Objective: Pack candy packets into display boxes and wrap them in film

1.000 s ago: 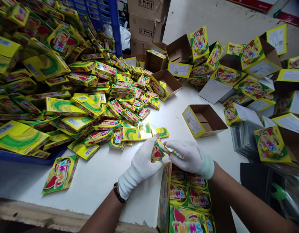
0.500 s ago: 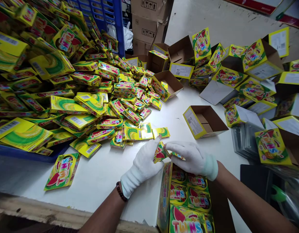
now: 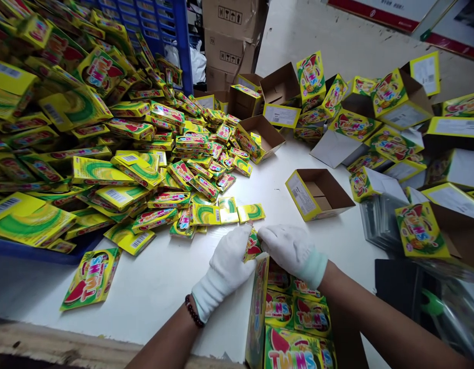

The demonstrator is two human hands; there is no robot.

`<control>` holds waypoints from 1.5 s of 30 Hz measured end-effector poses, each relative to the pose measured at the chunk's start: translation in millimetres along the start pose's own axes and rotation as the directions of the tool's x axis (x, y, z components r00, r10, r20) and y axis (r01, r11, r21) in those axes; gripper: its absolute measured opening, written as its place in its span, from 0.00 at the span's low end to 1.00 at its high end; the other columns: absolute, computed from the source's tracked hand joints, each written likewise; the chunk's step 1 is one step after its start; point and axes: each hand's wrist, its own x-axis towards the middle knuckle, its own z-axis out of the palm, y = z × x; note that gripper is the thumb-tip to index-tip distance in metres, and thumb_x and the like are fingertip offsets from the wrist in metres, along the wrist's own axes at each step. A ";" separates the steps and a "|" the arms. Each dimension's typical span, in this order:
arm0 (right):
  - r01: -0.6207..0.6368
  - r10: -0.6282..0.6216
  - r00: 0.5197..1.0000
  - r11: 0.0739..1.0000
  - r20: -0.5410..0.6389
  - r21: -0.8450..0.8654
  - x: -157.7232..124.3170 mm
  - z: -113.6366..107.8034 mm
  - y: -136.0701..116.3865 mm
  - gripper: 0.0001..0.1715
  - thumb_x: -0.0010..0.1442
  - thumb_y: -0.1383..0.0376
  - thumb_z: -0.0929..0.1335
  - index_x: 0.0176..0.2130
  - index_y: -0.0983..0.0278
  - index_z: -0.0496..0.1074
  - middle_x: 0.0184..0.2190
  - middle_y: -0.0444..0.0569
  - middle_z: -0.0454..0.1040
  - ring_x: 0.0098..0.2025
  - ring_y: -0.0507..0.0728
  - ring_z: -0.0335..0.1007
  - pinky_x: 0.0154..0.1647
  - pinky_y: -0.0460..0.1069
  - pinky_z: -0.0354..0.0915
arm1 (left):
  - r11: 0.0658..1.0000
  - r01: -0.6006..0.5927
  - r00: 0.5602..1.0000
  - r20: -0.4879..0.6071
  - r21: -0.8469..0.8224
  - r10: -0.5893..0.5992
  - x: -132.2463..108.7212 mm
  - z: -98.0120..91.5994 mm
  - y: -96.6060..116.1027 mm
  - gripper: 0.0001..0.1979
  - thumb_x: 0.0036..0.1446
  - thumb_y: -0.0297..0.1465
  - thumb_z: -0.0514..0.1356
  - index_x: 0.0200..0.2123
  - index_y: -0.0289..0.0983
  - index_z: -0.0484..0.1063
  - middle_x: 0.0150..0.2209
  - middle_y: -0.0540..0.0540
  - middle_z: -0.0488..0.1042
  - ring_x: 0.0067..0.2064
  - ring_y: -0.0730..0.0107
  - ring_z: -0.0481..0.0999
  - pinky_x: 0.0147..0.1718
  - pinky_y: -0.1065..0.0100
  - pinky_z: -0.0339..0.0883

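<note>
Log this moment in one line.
left hand: holding small TWINS box | right hand: beside it, grip unclear | open carton: TWINS boxes inside

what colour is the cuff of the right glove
The cuff is pale mint green, showing best in the head view.

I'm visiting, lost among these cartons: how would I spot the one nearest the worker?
Over the white table, find the left hand and right hand, gloved in white. An open carton stands just this side, partly hidden by the right hand. Rows of TWINS packets inside set it apart from the brown-lined carton beyond the hands.
</note>
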 end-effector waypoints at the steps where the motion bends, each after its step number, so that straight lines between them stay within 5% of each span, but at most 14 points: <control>1: -0.009 0.009 1.000 1.000 0.025 -0.015 0.6 1.2 0.6 0.07 0.63 0.69 0.65 0.33 0.64 0.71 0.28 0.48 0.77 0.30 0.56 0.72 0.27 0.50 0.52 | 0.999 -0.008 1.000 -0.010 0.038 0.008 -1.1 1.2 -1.0 0.32 0.51 0.29 0.64 0.60 0.33 0.62 0.56 0.33 0.72 0.57 0.49 0.72 0.57 0.50 0.69; 5: -0.066 0.065 0.997 0.997 0.038 0.029 -0.3 1.4 6.3 0.11 0.66 0.66 0.62 0.34 0.64 0.72 0.30 0.50 0.78 0.31 0.55 0.72 0.28 0.49 0.50 | 0.992 -0.031 0.999 -0.031 0.123 0.035 -2.5 0.9 -3.1 0.37 0.50 0.28 0.63 0.64 0.36 0.57 0.56 0.35 0.72 0.56 0.49 0.73 0.55 0.50 0.70; 12: -0.079 0.102 0.994 0.872 -0.023 0.483 -5.1 5.0 3.6 0.13 0.64 0.65 0.63 0.31 0.63 0.72 0.26 0.47 0.75 0.28 0.52 0.68 0.29 0.47 0.58 | 0.967 0.063 0.995 0.055 0.248 -0.079 -0.9 -3.1 -1.1 0.38 0.50 0.29 0.63 0.65 0.35 0.57 0.49 0.36 0.73 0.49 0.47 0.74 0.48 0.48 0.70; 14: -0.109 0.144 0.990 0.705 0.009 0.700 -3.8 10.7 5.8 0.11 0.64 0.63 0.63 0.35 0.63 0.74 0.27 0.46 0.75 0.28 0.51 0.68 0.30 0.46 0.62 | 0.987 0.101 0.993 0.042 0.127 -0.107 0.9 -4.9 -0.4 0.36 0.51 0.30 0.63 0.63 0.35 0.59 0.49 0.36 0.73 0.50 0.49 0.74 0.49 0.50 0.70; 16: -0.175 0.195 0.976 0.431 0.098 0.885 -1.6 15.8 11.3 0.12 0.62 0.60 0.66 0.42 0.64 0.74 0.31 0.46 0.76 0.28 0.50 0.68 0.30 0.46 0.65 | 0.993 0.107 0.994 0.039 -0.059 -0.104 3.3 -7.5 2.1 0.34 0.51 0.31 0.63 0.61 0.35 0.61 0.51 0.37 0.73 0.52 0.53 0.74 0.52 0.53 0.69; 18: -0.241 0.173 0.962 0.158 0.213 0.958 0.1 17.8 16.9 0.18 0.58 0.56 0.69 0.44 0.65 0.73 0.34 0.47 0.77 0.28 0.50 0.69 0.29 0.46 0.67 | 0.974 0.080 0.996 0.049 -0.210 -0.071 5.5 -10.1 6.1 0.30 0.51 0.31 0.63 0.59 0.37 0.63 0.52 0.39 0.72 0.53 0.56 0.73 0.55 0.56 0.68; 20: -0.281 0.077 0.957 0.012 0.280 0.960 0.9 15.5 18.9 0.20 0.58 0.53 0.70 0.43 0.66 0.73 0.35 0.48 0.77 0.28 0.50 0.69 0.28 0.45 0.67 | 0.960 0.048 0.998 0.060 -0.276 -0.032 6.7 -11.9 9.6 0.27 0.51 0.30 0.63 0.56 0.38 0.65 0.52 0.42 0.73 0.55 0.58 0.73 0.56 0.57 0.67; 22: -0.275 0.035 0.961 0.084 0.273 0.958 1.2 9.9 15.1 0.18 0.61 0.53 0.68 0.40 0.66 0.74 0.33 0.47 0.76 0.27 0.50 0.68 0.28 0.45 0.66 | 0.962 0.026 0.998 0.056 -0.270 -0.011 7.1 -12.1 10.8 0.26 0.51 0.29 0.62 0.55 0.39 0.66 0.52 0.42 0.73 0.55 0.58 0.73 0.57 0.57 0.67; 26: -0.122 0.139 0.989 0.512 0.058 0.850 4.8 2.1 -2.6 0.11 0.63 0.60 0.66 0.38 0.63 0.75 0.31 0.45 0.76 0.32 0.52 0.69 0.34 0.46 0.67 | 0.993 0.046 0.998 -0.036 -0.110 -0.051 6.6 -9.2 6.6 0.29 0.52 0.30 0.61 0.58 0.37 0.63 0.50 0.40 0.74 0.51 0.56 0.75 0.52 0.56 0.70; 28: -0.090 0.171 0.985 0.596 -0.017 0.798 8.4 4.0 -9.8 0.10 0.63 0.62 0.65 0.39 0.63 0.75 0.31 0.45 0.75 0.32 0.52 0.69 0.35 0.46 0.66 | 0.996 0.088 0.992 -0.085 -0.010 -0.089 5.5 -7.6 3.8 0.31 0.52 0.30 0.61 0.61 0.36 0.60 0.48 0.39 0.74 0.49 0.54 0.75 0.49 0.56 0.72; 34: -0.121 0.195 0.981 0.503 0.024 0.856 14.3 11.6 -14.4 0.11 0.63 0.63 0.64 0.39 0.65 0.74 0.28 0.44 0.73 0.28 0.51 0.67 0.30 0.45 0.64 | 0.989 0.059 0.993 -0.112 0.135 -0.044 1.7 -5.4 2.4 0.36 0.52 0.30 0.62 0.64 0.36 0.56 0.45 0.38 0.74 0.47 0.51 0.76 0.47 0.54 0.73; 40: -0.088 0.224 0.971 0.651 -0.081 0.754 12.5 7.8 -17.7 0.16 0.67 0.59 0.61 0.34 0.63 0.73 0.27 0.45 0.73 0.30 0.53 0.68 0.35 0.47 0.65 | 0.991 0.090 0.983 -0.167 0.099 -0.073 1.9 -2.4 5.1 0.38 0.55 0.30 0.59 0.67 0.37 0.51 0.44 0.39 0.74 0.46 0.53 0.76 0.49 0.54 0.72; 45: -0.186 0.295 0.953 0.381 0.071 0.906 14.1 8.8 -10.0 0.24 0.68 0.50 0.59 0.29 0.63 0.68 0.22 0.42 0.66 0.21 0.50 0.63 0.23 0.45 0.60 | 0.997 0.026 0.984 -0.176 0.078 -0.011 0.7 -1.7 0.6 0.43 0.54 0.32 0.61 0.69 0.38 0.45 0.54 0.35 0.70 0.54 0.49 0.73 0.53 0.51 0.70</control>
